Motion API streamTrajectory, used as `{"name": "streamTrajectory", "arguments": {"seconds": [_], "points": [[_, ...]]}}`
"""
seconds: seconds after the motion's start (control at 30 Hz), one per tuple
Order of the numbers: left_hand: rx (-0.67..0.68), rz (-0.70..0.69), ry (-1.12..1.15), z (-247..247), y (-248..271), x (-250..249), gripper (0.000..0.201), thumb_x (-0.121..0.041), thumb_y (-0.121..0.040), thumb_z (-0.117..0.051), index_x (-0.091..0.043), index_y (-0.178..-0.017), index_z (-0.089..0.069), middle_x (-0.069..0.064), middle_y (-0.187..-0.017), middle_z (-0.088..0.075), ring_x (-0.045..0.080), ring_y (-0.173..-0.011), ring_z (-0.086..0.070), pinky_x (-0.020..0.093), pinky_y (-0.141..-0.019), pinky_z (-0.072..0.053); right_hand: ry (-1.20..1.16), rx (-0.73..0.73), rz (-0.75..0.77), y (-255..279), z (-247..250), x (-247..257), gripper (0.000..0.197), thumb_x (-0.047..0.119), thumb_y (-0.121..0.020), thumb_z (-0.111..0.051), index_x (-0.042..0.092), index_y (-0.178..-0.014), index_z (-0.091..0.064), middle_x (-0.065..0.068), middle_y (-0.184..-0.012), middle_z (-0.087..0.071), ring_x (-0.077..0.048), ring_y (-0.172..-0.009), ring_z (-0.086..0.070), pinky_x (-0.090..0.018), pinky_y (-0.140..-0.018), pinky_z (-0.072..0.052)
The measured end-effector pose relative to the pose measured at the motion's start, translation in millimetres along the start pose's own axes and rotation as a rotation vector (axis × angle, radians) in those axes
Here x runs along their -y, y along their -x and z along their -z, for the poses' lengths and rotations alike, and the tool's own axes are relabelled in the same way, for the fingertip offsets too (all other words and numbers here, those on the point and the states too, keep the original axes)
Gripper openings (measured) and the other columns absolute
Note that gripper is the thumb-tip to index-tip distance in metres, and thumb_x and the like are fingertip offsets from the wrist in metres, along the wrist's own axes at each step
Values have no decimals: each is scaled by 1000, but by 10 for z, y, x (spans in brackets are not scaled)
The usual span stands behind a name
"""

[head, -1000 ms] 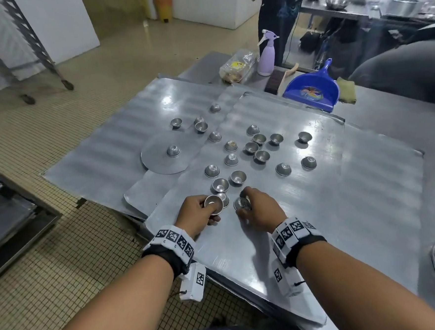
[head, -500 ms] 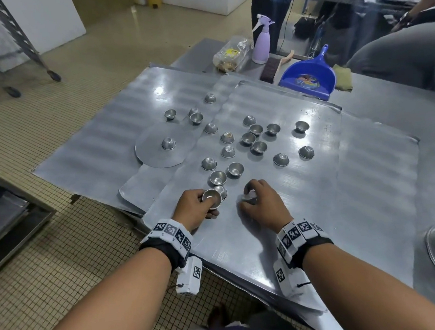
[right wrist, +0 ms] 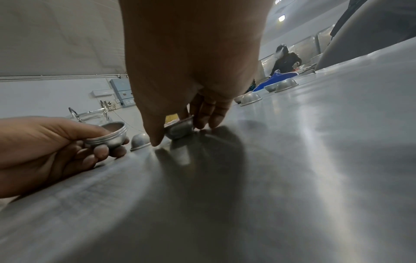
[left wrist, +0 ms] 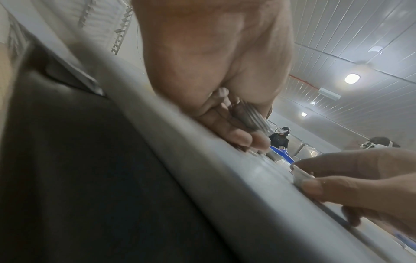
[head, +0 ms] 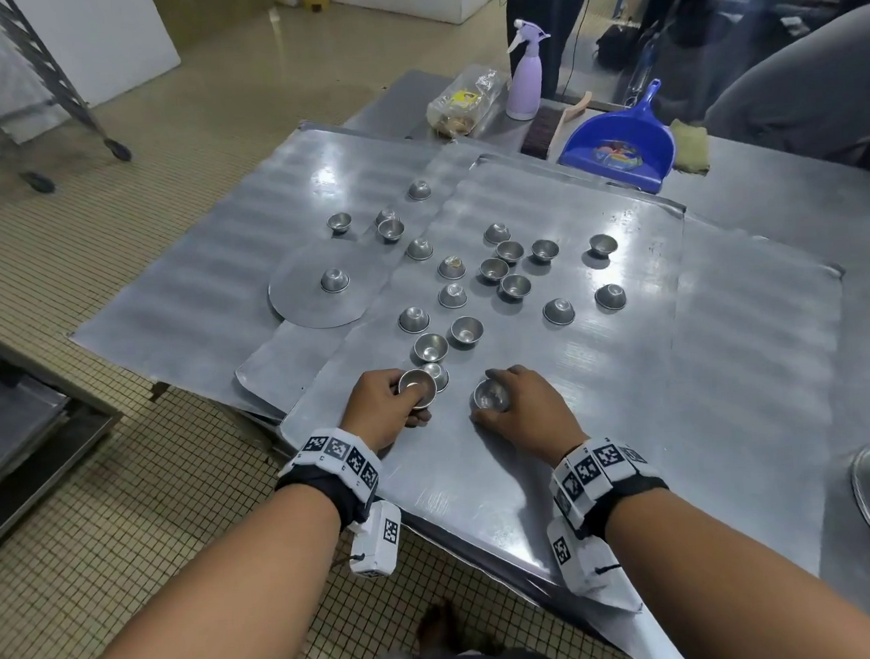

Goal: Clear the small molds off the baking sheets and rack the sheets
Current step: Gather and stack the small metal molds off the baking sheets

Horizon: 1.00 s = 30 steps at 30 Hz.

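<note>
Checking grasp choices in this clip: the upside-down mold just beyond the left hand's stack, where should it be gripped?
Take that upside-down mold by its flared rim, from above, thumb and fingers on opposite sides. The dome looks smooth and narrows upward, so fingers would likely slip there. The left hand is nearest.

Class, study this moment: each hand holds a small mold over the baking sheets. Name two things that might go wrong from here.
1. The left hand grips a nested stack of molds by its rim; adding more could make it slip.
2. The top baking sheet overhangs the table's near edge, so leaning on it might tip it and scatter the loose molds.
</note>
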<state>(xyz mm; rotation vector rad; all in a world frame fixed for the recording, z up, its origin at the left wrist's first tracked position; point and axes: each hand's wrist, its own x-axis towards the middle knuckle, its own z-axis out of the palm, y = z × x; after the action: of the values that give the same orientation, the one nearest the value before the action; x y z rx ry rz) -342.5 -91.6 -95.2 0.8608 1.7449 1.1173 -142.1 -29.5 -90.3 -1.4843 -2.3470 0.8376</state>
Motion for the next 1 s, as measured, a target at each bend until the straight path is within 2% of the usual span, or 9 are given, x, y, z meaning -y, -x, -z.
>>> {"name": "streamTrajectory", "arguments": {"seconds": [0.07, 0.13, 0.27, 0.37, 0.43, 0.6, 0.7, 0.8, 1.0], "points": [[-10, 7, -5, -13, 31, -32, 11, 0, -90, -63, 7, -86, -70, 16, -69, -68, 28, -60, -71, 35, -60, -59, 0, -22, -19, 53, 21, -37, 43, 40, -77, -69, 26, -117, -65, 8, -98, -55, -21, -104, -58, -32, -79, -44], [-35, 17, -3, -31, 81, -69, 10, -1, -90, -63, 5, -85, -71, 13, -64, -66, 24, -52, -63, 32, -52, -54, -27, -26, -24, 101, 45, -79, 45, 42, -72, -67, 31, -116, -63, 12, -94, -54, -21, -102, -59, -32, -79, -45], [-131, -4, -74, -83, 216, -121, 12, -4, -89, -62, -2, -84, -73, 5, -50, -64, 18, -41, -56, 31, -43, -50, -86, -39, 44, 154, 156, -86, 55, 53, -73, -65, 31, -123, -60, 4, -106, -70, -23, -104, -62, -33, -83, -50], [-154, -6, -29, -137, 297, -137, 13, -3, -89, -61, -1, -82, -72, 14, -56, -65, 23, -45, -60, 43, -48, -56, -97, -12, 79, 122, 251, -11, 62, 45, -82, -76, 23, -137, -56, -4, -120, -68, -25, -113, -58, -34, -89, -46], [-177, -5, -13, -168, 369, -172, 13, -3, -88, -62, 0, -80, -72, 20, -59, -66, 25, -47, -63, 47, -51, -57, -122, -26, 116, 130, 285, 67, 63, 49, -81, -76, 25, -136, -56, -3, -119, -67, -23, -113, -57, -35, -90, -47], [-226, 30, 171, -218, 572, -336, 17, -12, -93, -62, 0, -85, -73, 21, -69, -69, 24, -53, -66, 39, -63, -58, -170, -33, 231, 213, 279, 307, 58, 51, -81, -74, 28, -132, -57, 0, -112, -69, -20, -102, -62, -36, -83, -49], [-212, 100, 385, -231, 679, -430, 33, -23, -99, -53, -1, -84, -71, 21, -77, -69, 29, -66, -68, 41, -65, -60, -196, -20, 280, 271, 211, 437, 61, 53, -80, -74, 30, -133, -57, 2, -111, -72, -19, -98, -66, -35, -79, -50], [-176, 83, 418, -229, 767, -426, 37, -29, -99, -49, -4, -82, -71, 20, -80, -66, 29, -73, -65, 41, -67, -58, -213, -7, 298, 330, 121, 531, 66, 56, -78, -75, 28, -134, -55, 0, -111, -72, -21, -97, -65, -32, -77, -47], [-266, 67, 334, -89, 855, -440, 26, -14, -95, -58, -5, -74, -71, 11, -66, -65, 19, -58, -63, 29, -56, -55, -225, 43, 294, 355, 42, 495, 78, 62, -78, -74, 28, -143, -50, 3, -133, -64, -15, -121, -58, -35, -99, -48]]}}
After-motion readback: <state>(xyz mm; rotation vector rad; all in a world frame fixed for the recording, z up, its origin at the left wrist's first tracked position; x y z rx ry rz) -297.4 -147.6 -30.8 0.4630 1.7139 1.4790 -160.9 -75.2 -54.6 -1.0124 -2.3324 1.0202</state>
